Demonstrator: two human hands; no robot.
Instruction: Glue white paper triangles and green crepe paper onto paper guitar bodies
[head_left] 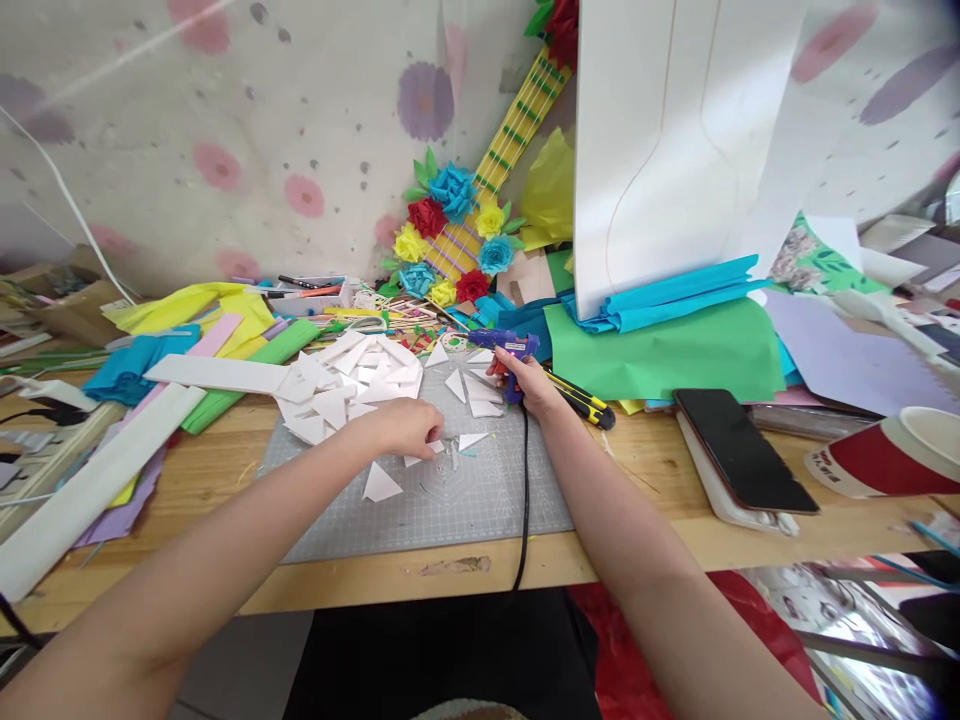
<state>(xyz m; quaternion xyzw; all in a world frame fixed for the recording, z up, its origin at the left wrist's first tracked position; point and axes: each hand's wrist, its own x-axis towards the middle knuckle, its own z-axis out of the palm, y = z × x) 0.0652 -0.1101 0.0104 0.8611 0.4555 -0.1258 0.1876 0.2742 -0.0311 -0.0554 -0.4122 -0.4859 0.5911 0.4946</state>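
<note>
My right hand [529,380] is wrapped round the handle of a blue hot glue gun [504,342], its nozzle aimed left and its black cord [525,500] hanging over the table edge. Fingers curled and pinched downward, my left hand [409,428] is low over the grey cutting mat [450,520]. A small white piece [424,454] shows at its fingertips, partly hidden by them. Just behind that hand lies a white guitar-like shape [225,374], its round body covered with overlapping white cut pieces [367,365]. Loose white triangles [382,483] are scattered on the mat.
A yellow-black utility knife [581,398] lies right of the glue gun. Farther right are a phone [742,450] and a paper cup [892,455]. A flower-decorated yellow guitar [454,235] and a large white board [675,130] stand behind. Crepe paper [142,365] is piled left.
</note>
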